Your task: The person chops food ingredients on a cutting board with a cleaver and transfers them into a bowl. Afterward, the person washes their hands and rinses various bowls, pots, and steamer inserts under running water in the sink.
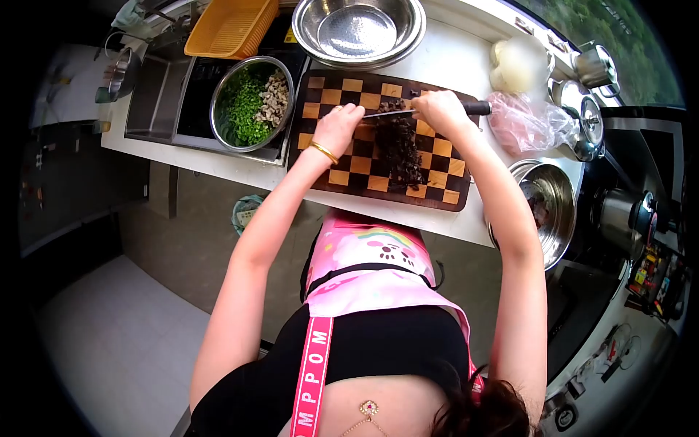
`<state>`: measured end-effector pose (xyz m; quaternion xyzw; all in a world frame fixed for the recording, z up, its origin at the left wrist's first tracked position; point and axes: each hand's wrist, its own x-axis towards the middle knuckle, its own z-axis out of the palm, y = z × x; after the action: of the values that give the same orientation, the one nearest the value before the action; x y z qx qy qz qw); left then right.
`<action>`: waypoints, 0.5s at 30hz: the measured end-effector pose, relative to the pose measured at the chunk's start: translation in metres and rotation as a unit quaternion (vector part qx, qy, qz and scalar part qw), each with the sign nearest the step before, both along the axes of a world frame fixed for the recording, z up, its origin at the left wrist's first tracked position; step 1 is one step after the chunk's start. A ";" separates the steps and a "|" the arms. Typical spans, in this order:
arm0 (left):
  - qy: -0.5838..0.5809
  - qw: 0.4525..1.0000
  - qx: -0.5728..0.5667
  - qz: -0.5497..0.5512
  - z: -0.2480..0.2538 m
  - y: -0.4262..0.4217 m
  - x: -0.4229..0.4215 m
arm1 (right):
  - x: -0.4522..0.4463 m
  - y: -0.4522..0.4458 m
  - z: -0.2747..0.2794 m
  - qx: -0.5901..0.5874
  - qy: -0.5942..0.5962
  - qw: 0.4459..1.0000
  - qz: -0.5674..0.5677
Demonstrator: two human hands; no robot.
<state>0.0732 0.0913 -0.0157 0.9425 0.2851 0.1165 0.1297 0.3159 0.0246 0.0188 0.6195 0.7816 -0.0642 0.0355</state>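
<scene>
A checkered wooden cutting board (339, 178) lies on the white counter. Dark chopped pieces (399, 153) are spread down its middle. Across the upper part of the board lies a knife (389, 113), its black handle pointing right. My right hand (439, 112) is closed around the knife where blade and handle meet. At the other end, my left hand (340, 128), with a gold bangle at the wrist, has its fingers pressed together on the blade's tip. The knife's edge is too small to make out against the dark pieces.
Left of the board stands a metal bowl (216, 120) of chopped greens and light brown bits. Nested steel bowls (417, 44) and a yellow basket (195, 44) are behind. To the right are a plastic bag (513, 127), a lidded pot (588, 120) and another steel bowl (564, 233).
</scene>
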 end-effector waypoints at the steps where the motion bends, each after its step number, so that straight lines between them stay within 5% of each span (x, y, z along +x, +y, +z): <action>1: -0.014 1.000 -0.008 -0.004 0.001 0.003 -0.003 | -0.006 0.007 0.009 -0.053 -0.025 0.998 -0.024; 8: 0.016 0.999 0.032 -0.002 -0.001 0.001 0.011 | -0.006 -0.013 -0.020 -0.036 -0.020 0.995 -0.088; 15: -0.030 0.988 0.028 -0.147 0.003 0.016 -0.009 | -0.048 -0.060 -0.017 -0.005 0.030 0.986 -0.166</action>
<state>0.0639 0.1073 -0.0130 0.9735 0.1359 0.1324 0.1279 0.2683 -0.0357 0.0018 0.7380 0.6685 -0.0920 0.0040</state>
